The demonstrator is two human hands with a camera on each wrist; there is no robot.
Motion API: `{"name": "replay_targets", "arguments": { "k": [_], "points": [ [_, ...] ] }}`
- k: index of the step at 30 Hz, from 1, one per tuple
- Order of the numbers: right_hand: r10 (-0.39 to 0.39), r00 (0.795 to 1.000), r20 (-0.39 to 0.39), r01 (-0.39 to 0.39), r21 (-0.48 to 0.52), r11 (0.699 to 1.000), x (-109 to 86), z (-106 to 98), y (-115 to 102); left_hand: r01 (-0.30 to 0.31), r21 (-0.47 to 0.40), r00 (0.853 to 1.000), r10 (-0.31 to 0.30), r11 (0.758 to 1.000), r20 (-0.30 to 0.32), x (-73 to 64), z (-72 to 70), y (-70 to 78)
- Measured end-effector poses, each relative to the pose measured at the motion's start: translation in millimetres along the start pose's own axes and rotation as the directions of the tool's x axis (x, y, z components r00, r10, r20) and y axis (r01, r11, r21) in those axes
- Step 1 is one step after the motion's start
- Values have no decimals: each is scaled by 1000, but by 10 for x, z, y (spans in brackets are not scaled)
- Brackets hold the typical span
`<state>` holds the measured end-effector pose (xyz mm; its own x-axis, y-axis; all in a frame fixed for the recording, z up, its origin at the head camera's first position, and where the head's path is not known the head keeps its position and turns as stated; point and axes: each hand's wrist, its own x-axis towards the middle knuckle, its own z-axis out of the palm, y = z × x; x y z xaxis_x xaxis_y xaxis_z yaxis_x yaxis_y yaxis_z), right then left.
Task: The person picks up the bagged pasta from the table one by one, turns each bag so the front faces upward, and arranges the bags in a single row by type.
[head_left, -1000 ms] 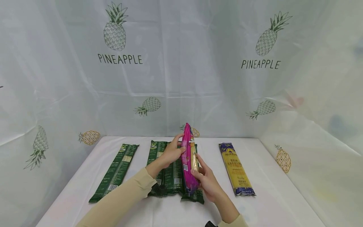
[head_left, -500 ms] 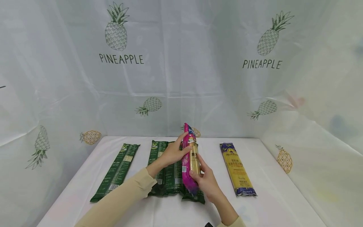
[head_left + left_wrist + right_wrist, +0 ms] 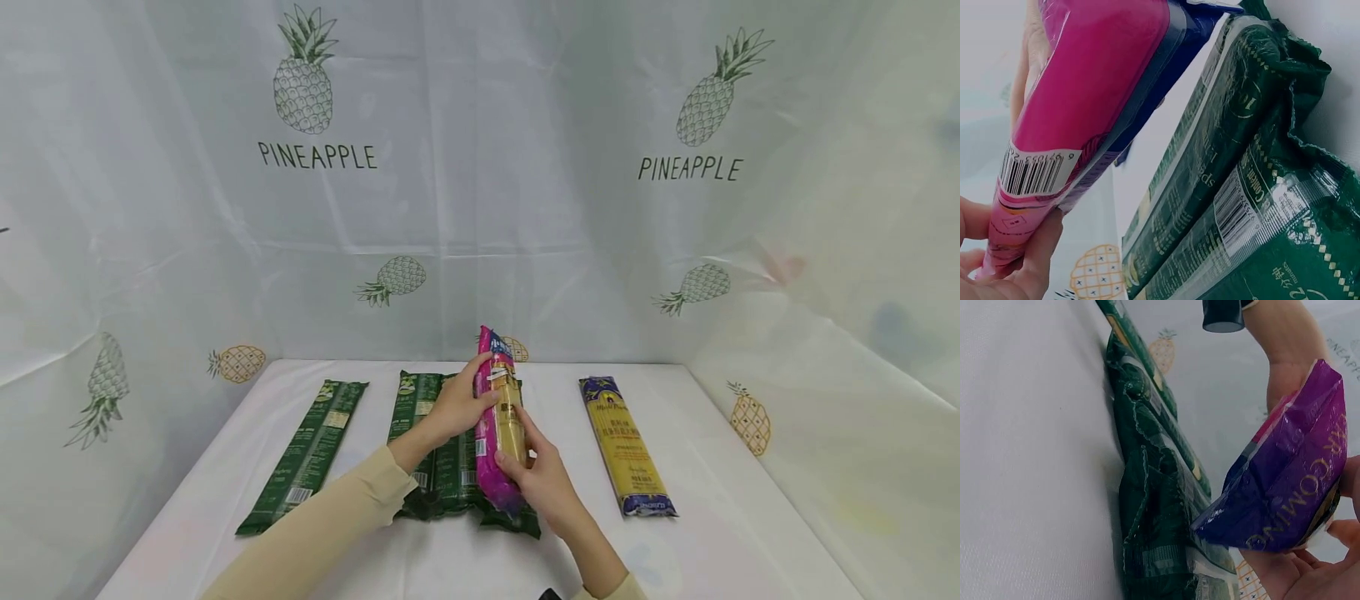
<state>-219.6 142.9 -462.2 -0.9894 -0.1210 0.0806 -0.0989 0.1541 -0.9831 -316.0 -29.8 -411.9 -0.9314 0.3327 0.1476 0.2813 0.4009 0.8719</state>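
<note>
Far left: one green packet (image 3: 303, 458) lies flat along the desk's (image 3: 720, 517) left edge, slanted, top end toward the back edge, barcode at the near end. Tan sleeve (image 3: 315, 533) crosses in from the near side, just beside it.

Next right, mid-desk: second green packet (image 3: 408, 408) and third green packet (image 3: 456, 467), side by side, ends toward the back and near edges. Left forearm and hand partly cover both.

Left hand (image 3: 453, 410) grips the upper part of the pink packet (image 3: 501, 429) from its left, thumb on the front. Small black device (image 3: 1222, 315) at that wrist, per right wrist view.

Pink packet is held up over the middle of the desk, top end leaning toward the back edge, gold front showing in head view. Left wrist view shows a gap between it and the greens; can't tell if its low end touches anything.

Fourth green packet (image 3: 513, 523) lies beneath it, mostly hidden, near end poking out.

Right hand (image 3: 546, 483) grips the lower right side, thumb on the front.

Far right: yellow packet (image 3: 628, 450), blue ends, flat and slanted toward the near right corner.

Pineapple-print curtain (image 3: 480, 167) hangs past the back edge.
</note>
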Motion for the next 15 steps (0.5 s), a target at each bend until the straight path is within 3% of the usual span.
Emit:
{"name": "replay_targets", "arguments": {
  "k": [5,10,15],
  "points": [
    [46,999,-2,-46,-25,999,11,-6,-6,31,-59,999,-32,998,-15,2,3,-14],
    [113,993,45,-112,-35,993,5,-76,-38,60,-103,998,-64,993,-29,17,-19,-43],
    [156,980,125,-171,115,978,12,-179,7,93,-154,995,-99,984,-34,19,-45,-50]
  ]
}}
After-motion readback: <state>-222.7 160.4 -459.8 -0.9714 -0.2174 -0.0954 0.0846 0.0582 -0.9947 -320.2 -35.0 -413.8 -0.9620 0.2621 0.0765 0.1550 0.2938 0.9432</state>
